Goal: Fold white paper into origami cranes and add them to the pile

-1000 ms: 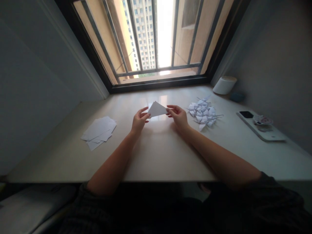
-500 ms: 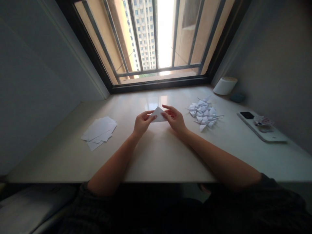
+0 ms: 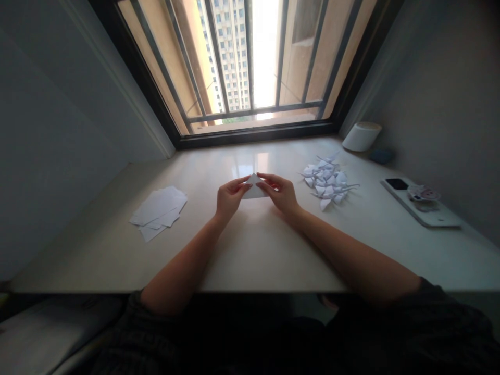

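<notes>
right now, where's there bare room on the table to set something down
Bare table shows between the forearms, between the flat papers and left hand, and between folded papers and phone. It's tightest in the middle, where left hand and right hand hold a sheet.

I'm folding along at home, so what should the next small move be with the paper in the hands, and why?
Probably a gentle pinch to flatten the paper triangle: the left hand and right hand hold it from either side, thumbs on its near face, below the peak. Whether its edges are sharply creased is too small to tell.
</notes>
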Demonstrator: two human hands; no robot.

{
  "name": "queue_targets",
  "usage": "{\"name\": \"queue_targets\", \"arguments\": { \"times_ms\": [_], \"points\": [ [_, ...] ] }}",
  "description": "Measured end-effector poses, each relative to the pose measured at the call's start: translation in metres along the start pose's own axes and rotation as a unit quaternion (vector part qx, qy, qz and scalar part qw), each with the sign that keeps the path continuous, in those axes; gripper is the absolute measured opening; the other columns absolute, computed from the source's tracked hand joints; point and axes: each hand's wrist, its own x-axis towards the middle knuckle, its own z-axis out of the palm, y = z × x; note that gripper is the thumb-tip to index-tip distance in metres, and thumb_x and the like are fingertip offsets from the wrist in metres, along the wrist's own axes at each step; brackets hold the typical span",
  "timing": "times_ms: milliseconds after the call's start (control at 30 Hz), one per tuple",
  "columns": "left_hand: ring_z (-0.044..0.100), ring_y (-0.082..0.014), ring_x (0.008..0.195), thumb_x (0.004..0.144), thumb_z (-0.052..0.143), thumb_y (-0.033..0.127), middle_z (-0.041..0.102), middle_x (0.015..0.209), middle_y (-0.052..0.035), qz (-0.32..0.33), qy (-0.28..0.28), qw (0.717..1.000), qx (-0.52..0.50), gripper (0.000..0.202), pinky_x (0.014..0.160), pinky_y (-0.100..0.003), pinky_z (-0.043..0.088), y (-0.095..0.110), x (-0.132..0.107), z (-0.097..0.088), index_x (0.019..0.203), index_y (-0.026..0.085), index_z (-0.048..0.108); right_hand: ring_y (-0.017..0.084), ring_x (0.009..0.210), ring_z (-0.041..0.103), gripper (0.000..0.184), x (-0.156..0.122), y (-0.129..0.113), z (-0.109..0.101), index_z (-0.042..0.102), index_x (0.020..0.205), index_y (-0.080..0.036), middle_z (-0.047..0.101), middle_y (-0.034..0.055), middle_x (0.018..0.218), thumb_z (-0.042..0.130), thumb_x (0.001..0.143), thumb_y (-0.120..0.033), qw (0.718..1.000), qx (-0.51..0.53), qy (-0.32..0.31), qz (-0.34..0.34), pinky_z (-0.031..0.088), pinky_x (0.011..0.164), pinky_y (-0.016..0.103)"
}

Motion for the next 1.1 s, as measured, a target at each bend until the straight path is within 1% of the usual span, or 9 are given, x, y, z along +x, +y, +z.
{"name": "queue_targets", "arguments": {
  "times_ms": [100,300,467,567,700,833,933,1100],
  "points": [
    [0.068,-0.0216,0.087,0.070,0.076,0.040,0.074,0.100,-0.0071,0.003,0.011,1.000,0.008,0.044,0.079,-0.032,0.053,-0.0012,0.0001,0.0001,0.109,0.019,0.071,0.014,0.067,0.058,0.036,0.0002,-0.0002,0.0000,0.074,0.105,-0.024,0.072,0.0021,0.081,0.070,0.074,-0.043,1.000,0.007,0.006,0.007,0.047,0.062,0.027],
    [0.068,-0.0234,0.092,0.070,0.076,0.040,0.073,0.105,-0.0061,0.007,0.015,1.000,0.020,0.042,0.085,-0.035,0.053,-0.0010,0.0003,0.0004,0.107,0.021,0.072,0.014,0.065,0.058,0.035,0.0000,0.0002,0.0006,0.075,0.102,-0.024,0.073,0.0023,0.081,0.072,0.073,-0.043,1.000,0.014,0.014,0.015,0.046,0.061,0.027],
    [0.068,-0.0251,0.098,0.072,0.075,0.039,0.070,0.110,-0.0058,0.013,0.014,0.999,0.029,0.040,0.091,-0.037,0.051,-0.0012,-0.0001,0.0001,0.107,0.021,0.072,0.015,0.066,0.059,0.033,-0.0001,0.0018,0.0014,0.075,0.101,-0.025,0.076,0.0031,0.088,0.072,0.073,-0.042,1.000,0.012,0.018,0.009,0.047,0.062,0.028],
    [0.068,-0.0255,0.098,0.072,0.074,0.040,0.069,0.112,-0.0049,0.010,0.013,0.999,0.049,0.040,0.090,-0.037,0.052,-0.0022,-0.0002,-0.0014,0.108,0.022,0.071,0.016,0.068,0.062,0.033,-0.0005,0.0027,0.0016,0.075,0.101,-0.025,0.076,0.0040,0.093,0.072,0.073,-0.042,1.000,0.011,0.020,0.008,0.047,0.064,0.030],
    [0.068,-0.0255,0.094,0.074,0.072,0.041,0.069,0.111,-0.0049,0.004,0.012,0.997,0.073,0.040,0.085,-0.037,0.053,-0.0033,-0.0001,-0.0030,0.108,0.021,0.071,0.018,0.073,0.064,0.032,-0.0011,0.0027,0.0018,0.075,0.100,-0.025,0.076,0.0045,0.094,0.072,0.073,-0.041,1.000,0.007,0.022,0.005,0.048,0.066,0.030],
    [0.068,-0.0252,0.096,0.073,0.073,0.040,0.071,0.109,-0.0055,0.008,0.022,0.998,0.062,0.038,0.087,-0.037,0.052,-0.0033,-0.0004,-0.0020,0.106,0.021,0.072,0.019,0.074,0.065,0.032,-0.0006,0.0022,0.0018,0.075,0.101,-0.025,0.076,0.0050,0.095,0.072,0.074,-0.041,1.000,0.003,0.022,0.003,0.049,0.066,0.031],
    [0.068,-0.0254,0.097,0.075,0.072,0.039,0.071,0.109,-0.0064,0.016,0.027,0.998,0.062,0.036,0.088,-0.037,0.052,-0.0030,-0.0009,-0.0010,0.106,0.021,0.072,0.019,0.073,0.065,0.032,-0.0001,0.0023,0.0020,0.075,0.101,-0.025,0.076,0.0051,0.095,0.072,0.074,-0.041,1.000,0.003,0.020,0.007,0.049,0.066,0.031],
    [0.068,-0.0241,0.097,0.079,0.068,0.035,0.072,0.107,-0.0056,0.042,0.024,0.993,0.109,0.030,0.088,-0.037,0.052,-0.0006,-0.0013,-0.0012,0.106,0.024,0.073,0.019,0.073,0.065,0.032,-0.0012,0.0024,0.0028,0.075,0.101,-0.025,0.076,0.0046,0.096,0.071,0.074,-0.042,1.000,-0.005,0.023,0.019,0.050,0.065,0.031]
  ]
}}
